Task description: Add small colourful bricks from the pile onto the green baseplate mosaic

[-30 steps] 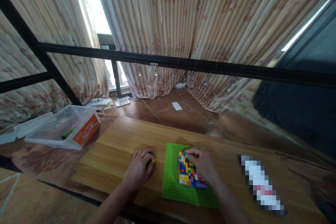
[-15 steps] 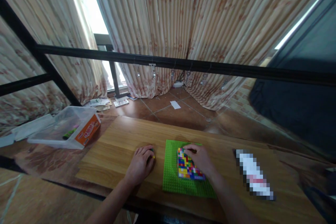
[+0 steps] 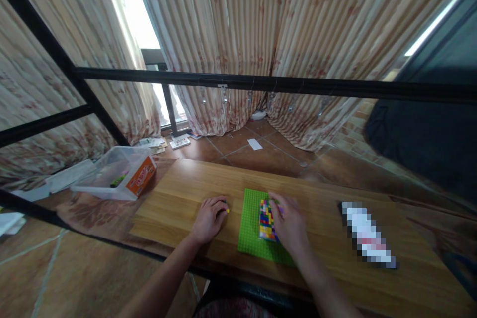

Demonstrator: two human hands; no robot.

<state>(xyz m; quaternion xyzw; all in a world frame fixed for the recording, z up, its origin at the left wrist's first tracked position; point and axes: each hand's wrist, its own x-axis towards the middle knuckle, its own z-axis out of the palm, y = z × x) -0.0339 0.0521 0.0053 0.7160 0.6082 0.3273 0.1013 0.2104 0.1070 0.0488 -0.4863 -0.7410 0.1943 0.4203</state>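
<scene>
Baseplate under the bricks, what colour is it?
The baseplate is bright green, seen best in the head view.

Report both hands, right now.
Left hand: curled closed, holding a small yellow brick.
Right hand: bent over the coloured bricks on the green board; whether it holds one cannot be told.

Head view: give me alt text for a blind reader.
Right hand over colourful bricks on a green baseplate; left hand beside it, holding a yellow brick, at a wooden table. A plastic box stands farther left.
</scene>
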